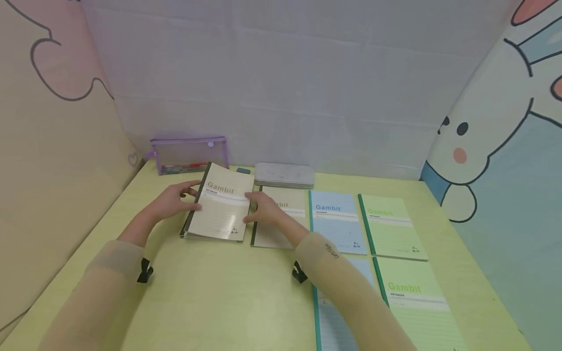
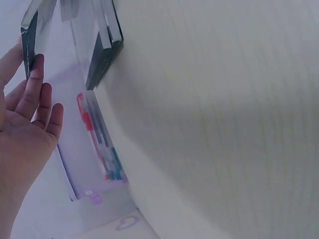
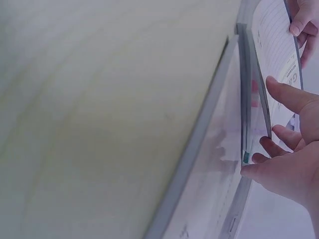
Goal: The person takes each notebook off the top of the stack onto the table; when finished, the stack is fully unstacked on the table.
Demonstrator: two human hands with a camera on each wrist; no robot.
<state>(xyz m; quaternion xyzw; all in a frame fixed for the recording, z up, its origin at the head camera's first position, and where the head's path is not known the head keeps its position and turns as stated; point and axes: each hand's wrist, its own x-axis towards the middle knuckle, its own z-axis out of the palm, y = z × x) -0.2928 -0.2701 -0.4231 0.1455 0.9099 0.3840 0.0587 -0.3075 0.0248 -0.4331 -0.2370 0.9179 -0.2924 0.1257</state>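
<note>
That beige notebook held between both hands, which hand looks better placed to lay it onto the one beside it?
Probably the right hand: it grips the beige notebook's edge directly above the second beige notebook. The left hand is on the spine side, farther away.

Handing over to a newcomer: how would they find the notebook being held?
On the yellow-green table, look at the back row of notebooks, left end. It is the beige notebook between the left hand and right hand, tilted, unlike its flat neighbours.
</note>
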